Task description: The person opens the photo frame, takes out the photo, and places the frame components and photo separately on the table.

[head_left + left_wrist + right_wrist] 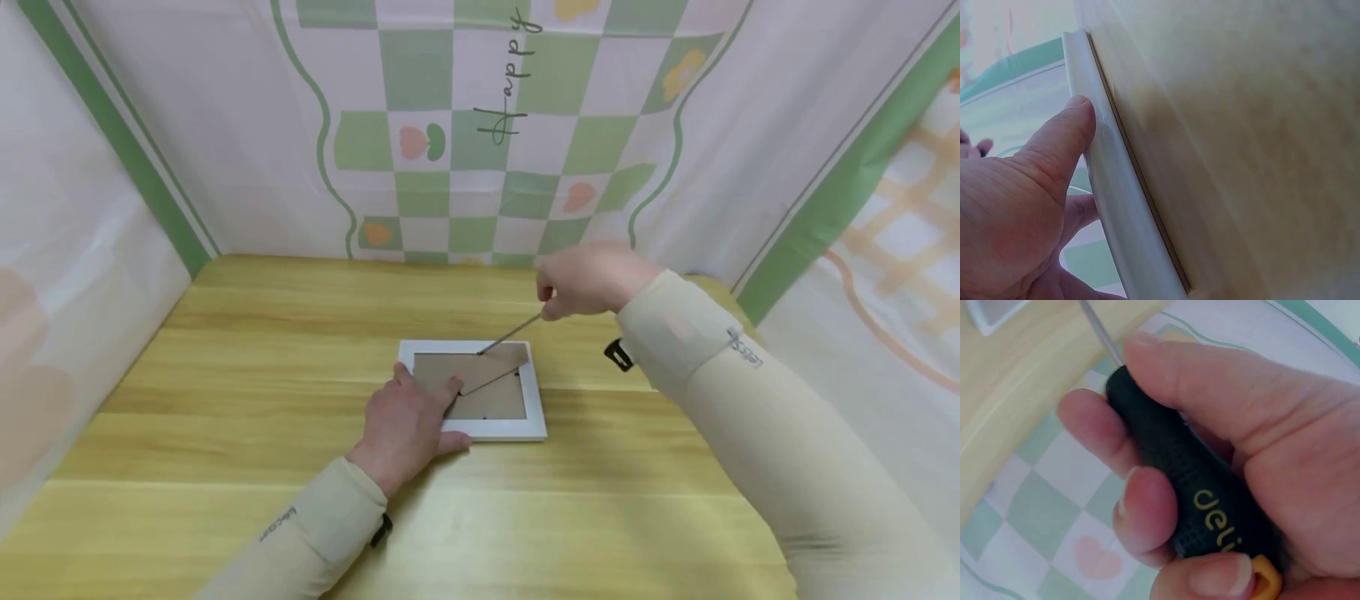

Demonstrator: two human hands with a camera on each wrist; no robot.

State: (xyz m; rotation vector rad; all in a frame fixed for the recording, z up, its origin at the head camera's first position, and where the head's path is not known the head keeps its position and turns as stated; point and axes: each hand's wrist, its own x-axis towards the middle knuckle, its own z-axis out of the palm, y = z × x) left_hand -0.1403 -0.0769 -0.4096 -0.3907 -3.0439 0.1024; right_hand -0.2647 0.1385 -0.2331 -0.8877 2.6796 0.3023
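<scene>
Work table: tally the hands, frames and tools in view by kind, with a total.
Hands: 2 (left hand, right hand)
White frame: 1
Dark-handled tool: 1
Total: 4

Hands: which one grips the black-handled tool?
The right hand, fingers curled around the black handle; the left hand instead rests on the white frame.

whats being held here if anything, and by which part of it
The right hand grips a screwdriver by its dark handle. The left hand presses on the white frame, thumb against its near edge, without clearly gripping it.
</scene>
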